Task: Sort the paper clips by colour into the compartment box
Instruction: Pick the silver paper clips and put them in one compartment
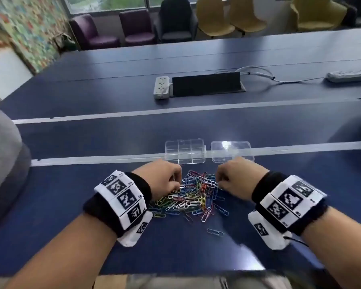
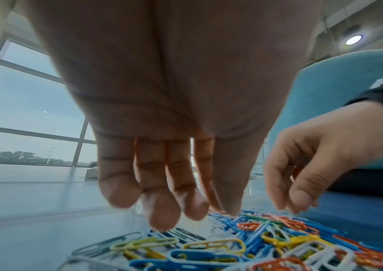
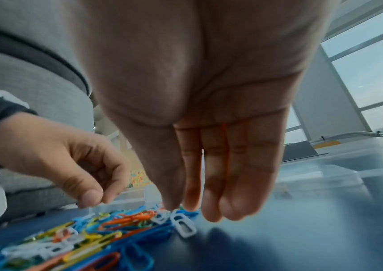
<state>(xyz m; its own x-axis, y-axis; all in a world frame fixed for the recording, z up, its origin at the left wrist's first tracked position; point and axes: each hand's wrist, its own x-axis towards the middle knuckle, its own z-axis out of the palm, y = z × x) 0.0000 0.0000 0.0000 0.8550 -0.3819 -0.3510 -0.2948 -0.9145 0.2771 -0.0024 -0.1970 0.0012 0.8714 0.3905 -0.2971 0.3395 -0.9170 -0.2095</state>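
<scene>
A heap of paper clips (image 1: 193, 197) in blue, yellow, white, orange, green and grey lies on the dark blue table. Just behind it stands the clear compartment box (image 1: 184, 154), with nothing in it. My left hand (image 1: 176, 184) hangs over the heap's left side, thumb and forefinger tips together (image 2: 222, 210) on the clips. What is between them is hidden. My right hand (image 1: 219, 183) is at the heap's right edge. Its thumb and forefinger (image 3: 178, 208) pinch the end of a white clip (image 3: 183, 225) that still rests on the table.
The box's clear lid (image 1: 231, 152) lies right of the box. Farther back are a white power strip (image 1: 162, 87), a black cable flap (image 1: 206, 84) and another strip (image 1: 348, 77). A few stray clips (image 1: 215, 232) lie nearer me. A grey chair (image 1: 2, 155) stands at my left.
</scene>
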